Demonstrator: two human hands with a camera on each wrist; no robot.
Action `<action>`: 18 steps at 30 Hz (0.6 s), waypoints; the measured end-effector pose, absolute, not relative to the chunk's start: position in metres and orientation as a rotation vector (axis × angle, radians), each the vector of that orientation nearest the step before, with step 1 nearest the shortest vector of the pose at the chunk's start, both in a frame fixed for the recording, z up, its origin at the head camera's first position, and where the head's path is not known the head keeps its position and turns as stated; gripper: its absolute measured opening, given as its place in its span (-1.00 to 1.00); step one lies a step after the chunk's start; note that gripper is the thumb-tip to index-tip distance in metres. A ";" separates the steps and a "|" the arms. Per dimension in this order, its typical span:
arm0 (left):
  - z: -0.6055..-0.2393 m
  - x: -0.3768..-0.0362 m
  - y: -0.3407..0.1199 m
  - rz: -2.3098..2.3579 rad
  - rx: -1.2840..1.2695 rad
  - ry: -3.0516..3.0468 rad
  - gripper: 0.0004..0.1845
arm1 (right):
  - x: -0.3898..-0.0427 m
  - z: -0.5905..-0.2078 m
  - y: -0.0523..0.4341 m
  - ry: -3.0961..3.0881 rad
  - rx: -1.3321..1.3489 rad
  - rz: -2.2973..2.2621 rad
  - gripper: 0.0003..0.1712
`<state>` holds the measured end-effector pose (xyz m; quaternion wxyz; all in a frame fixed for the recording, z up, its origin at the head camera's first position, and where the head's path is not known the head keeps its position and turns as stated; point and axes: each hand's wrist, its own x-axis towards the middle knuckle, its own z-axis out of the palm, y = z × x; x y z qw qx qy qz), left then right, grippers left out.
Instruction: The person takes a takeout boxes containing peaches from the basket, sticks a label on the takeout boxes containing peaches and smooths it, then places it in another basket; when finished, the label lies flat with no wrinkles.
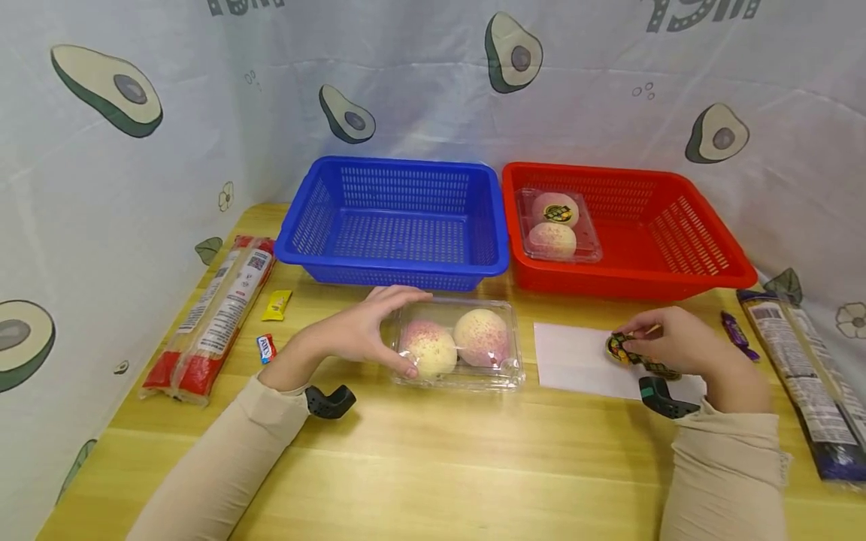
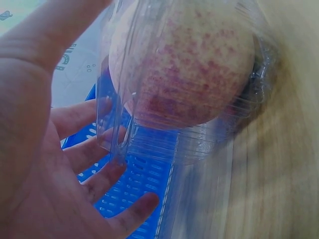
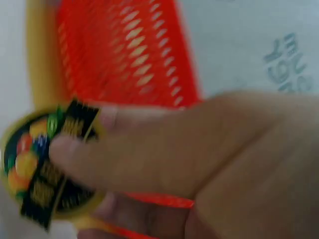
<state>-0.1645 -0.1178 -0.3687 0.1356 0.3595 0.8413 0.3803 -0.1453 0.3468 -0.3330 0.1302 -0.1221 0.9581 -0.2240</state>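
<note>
A clear plastic box [image 1: 510, 372] on the table holds two pink-and-yellow peaches [image 1: 482, 338]. My left hand [image 1: 368, 330] grips its left end, thumb along the front side and fingers round the back; in the left wrist view the fingers [image 2: 102, 181] spread behind the plastic. To the right, my right hand [image 1: 676, 346] pinches a round black sticker [image 3: 30, 164] printed with colourful fruit, thumb on its face. This hand is over a white backing sheet [image 1: 571, 361], where another dark sticker [image 1: 661, 368] shows partly under the hand.
Behind stand a blue basket [image 1: 392, 269] and a red basket [image 1: 636, 282]; the red one contains a stickered box of peaches [image 1: 558, 225]. Long packets lie left [image 1: 216, 315] and right [image 1: 801, 368]. Small wrapped sweets lie near them: yellow [image 1: 277, 305], red-and-blue [image 1: 266, 348], purple [image 1: 739, 335].
</note>
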 end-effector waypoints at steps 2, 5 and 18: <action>-0.368 -0.165 -0.118 1.100 1.039 2.434 0.13 | -0.139 -0.319 0.331 2.804 -0.406 -0.731 -0.84; -0.368 -0.166 -0.117 1.095 1.042 2.432 0.13 | -0.128 -0.298 0.298 2.840 -0.519 -0.882 -0.89; -0.371 -0.167 -0.120 1.094 1.032 2.436 0.13 | -0.125 -0.290 0.161 2.765 -0.506 -1.219 -0.73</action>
